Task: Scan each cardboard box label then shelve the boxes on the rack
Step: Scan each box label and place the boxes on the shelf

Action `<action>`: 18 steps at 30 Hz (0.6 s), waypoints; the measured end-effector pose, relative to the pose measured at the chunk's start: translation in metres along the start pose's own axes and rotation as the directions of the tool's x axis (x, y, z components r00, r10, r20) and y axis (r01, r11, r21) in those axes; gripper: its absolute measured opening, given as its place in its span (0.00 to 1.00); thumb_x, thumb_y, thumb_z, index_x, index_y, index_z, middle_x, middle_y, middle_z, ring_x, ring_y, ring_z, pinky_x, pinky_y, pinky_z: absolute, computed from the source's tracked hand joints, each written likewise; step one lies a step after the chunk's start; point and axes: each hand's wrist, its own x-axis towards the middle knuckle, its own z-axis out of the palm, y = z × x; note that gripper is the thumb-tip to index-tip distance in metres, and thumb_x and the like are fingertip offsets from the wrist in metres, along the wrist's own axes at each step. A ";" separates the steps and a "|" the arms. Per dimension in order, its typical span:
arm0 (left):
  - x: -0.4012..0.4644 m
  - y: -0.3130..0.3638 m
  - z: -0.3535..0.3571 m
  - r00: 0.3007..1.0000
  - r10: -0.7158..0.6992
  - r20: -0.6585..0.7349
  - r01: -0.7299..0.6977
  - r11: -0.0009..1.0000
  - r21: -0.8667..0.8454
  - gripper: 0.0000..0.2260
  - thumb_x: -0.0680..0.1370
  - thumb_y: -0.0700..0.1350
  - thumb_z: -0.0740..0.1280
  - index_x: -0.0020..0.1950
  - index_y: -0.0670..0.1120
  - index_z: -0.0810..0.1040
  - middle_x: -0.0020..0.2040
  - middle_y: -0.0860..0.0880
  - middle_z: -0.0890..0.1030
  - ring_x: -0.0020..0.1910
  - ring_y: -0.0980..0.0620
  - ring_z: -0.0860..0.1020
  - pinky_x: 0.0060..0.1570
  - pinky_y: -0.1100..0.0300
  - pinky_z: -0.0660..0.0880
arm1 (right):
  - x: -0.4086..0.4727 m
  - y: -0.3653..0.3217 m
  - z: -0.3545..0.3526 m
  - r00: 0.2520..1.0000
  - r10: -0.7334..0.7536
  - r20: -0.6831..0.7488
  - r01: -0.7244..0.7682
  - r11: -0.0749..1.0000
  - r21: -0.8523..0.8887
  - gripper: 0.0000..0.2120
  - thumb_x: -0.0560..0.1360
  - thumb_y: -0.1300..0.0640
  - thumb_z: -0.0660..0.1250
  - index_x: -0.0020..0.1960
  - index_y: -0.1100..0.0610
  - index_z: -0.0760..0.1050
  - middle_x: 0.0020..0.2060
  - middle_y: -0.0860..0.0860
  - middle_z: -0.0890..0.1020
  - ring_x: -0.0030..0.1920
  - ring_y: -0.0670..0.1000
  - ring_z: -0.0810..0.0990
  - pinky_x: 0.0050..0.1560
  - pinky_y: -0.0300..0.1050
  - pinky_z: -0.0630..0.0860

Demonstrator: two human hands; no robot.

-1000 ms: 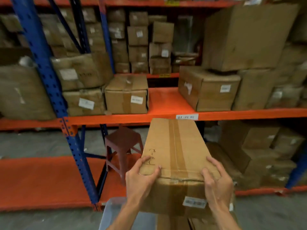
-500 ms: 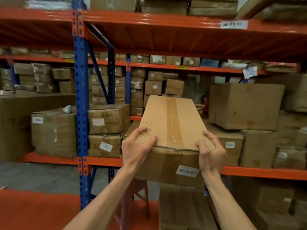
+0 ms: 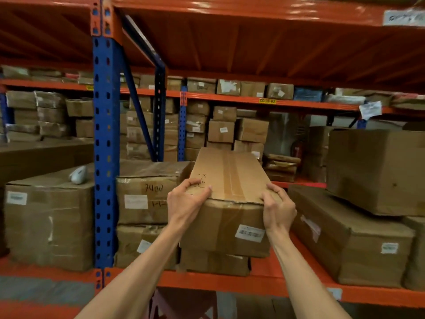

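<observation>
Gripping the box [image 3: 226,203] at its near top corners, both hands, left [image 3: 186,204] and right [image 3: 279,209], curl their fingers over it above a lower box [image 3: 213,263] on the shelf [image 3: 230,283].

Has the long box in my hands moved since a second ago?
Yes. The long box went up from below the orange shelf beam to over the smaller box on that shelf.

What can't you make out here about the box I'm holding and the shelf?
All in the head view:
- Box barcode label: text too small and blurred.
- Whether the box rests on the lower box: its underside is hidden.
- Left hand and right hand: fingers under the box are hidden by it.
- Shelf tag: cut off by the right edge, smeared.
</observation>
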 end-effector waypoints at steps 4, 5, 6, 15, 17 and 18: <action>0.045 -0.041 0.018 0.999 -0.043 0.005 0.043 0.999 -0.008 0.19 0.68 0.68 0.72 0.53 0.59 0.83 0.49 0.58 0.80 0.53 0.54 0.78 0.61 0.44 0.76 | 0.032 0.023 0.050 1.000 0.027 0.002 -0.027 0.999 -0.028 0.23 0.65 0.45 0.67 0.58 0.48 0.86 0.49 0.45 0.83 0.52 0.47 0.77 0.42 0.24 0.63; 0.054 -0.051 0.022 0.999 -0.048 0.014 0.048 0.999 0.000 0.20 0.68 0.68 0.71 0.53 0.59 0.83 0.50 0.58 0.81 0.53 0.54 0.78 0.61 0.45 0.76 | 0.036 0.030 0.060 0.999 0.037 0.004 -0.037 0.999 -0.036 0.24 0.65 0.45 0.66 0.58 0.48 0.86 0.48 0.45 0.82 0.49 0.46 0.77 0.40 0.22 0.64; 0.062 -0.063 0.025 0.999 -0.043 0.023 0.043 0.999 0.010 0.19 0.68 0.68 0.71 0.52 0.59 0.83 0.49 0.60 0.81 0.52 0.57 0.79 0.60 0.47 0.76 | 0.039 0.038 0.070 0.999 0.047 0.004 -0.047 0.998 -0.048 0.24 0.65 0.44 0.66 0.58 0.48 0.86 0.46 0.44 0.82 0.46 0.44 0.77 0.39 0.21 0.64; 0.102 -0.107 0.069 0.968 0.231 -0.093 -0.213 0.962 0.172 0.10 0.79 0.50 0.69 0.46 0.46 0.85 0.55 0.49 0.84 0.51 0.62 0.75 0.55 0.63 0.76 | 0.062 0.082 0.105 0.994 0.007 -0.107 -0.019 0.994 -0.111 0.09 0.69 0.44 0.69 0.46 0.46 0.80 0.38 0.36 0.78 0.39 0.33 0.75 0.38 0.24 0.66; 0.108 -0.111 0.075 0.960 0.250 -0.126 -0.229 0.960 0.161 0.10 0.80 0.49 0.68 0.45 0.46 0.85 0.54 0.48 0.84 0.49 0.57 0.79 0.53 0.55 0.79 | 0.074 0.088 0.109 0.994 -0.020 -0.109 0.006 0.992 -0.125 0.07 0.68 0.42 0.67 0.42 0.44 0.78 0.37 0.38 0.80 0.42 0.37 0.76 0.39 0.30 0.66; 0.109 -0.114 0.078 0.952 0.272 -0.137 -0.246 0.952 0.180 0.09 0.80 0.47 0.68 0.45 0.45 0.85 0.54 0.46 0.84 0.48 0.54 0.80 0.52 0.54 0.80 | 0.079 0.091 0.111 0.994 -0.029 -0.110 0.015 0.991 -0.132 0.07 0.68 0.42 0.67 0.41 0.44 0.78 0.37 0.38 0.80 0.43 0.39 0.78 0.39 0.33 0.67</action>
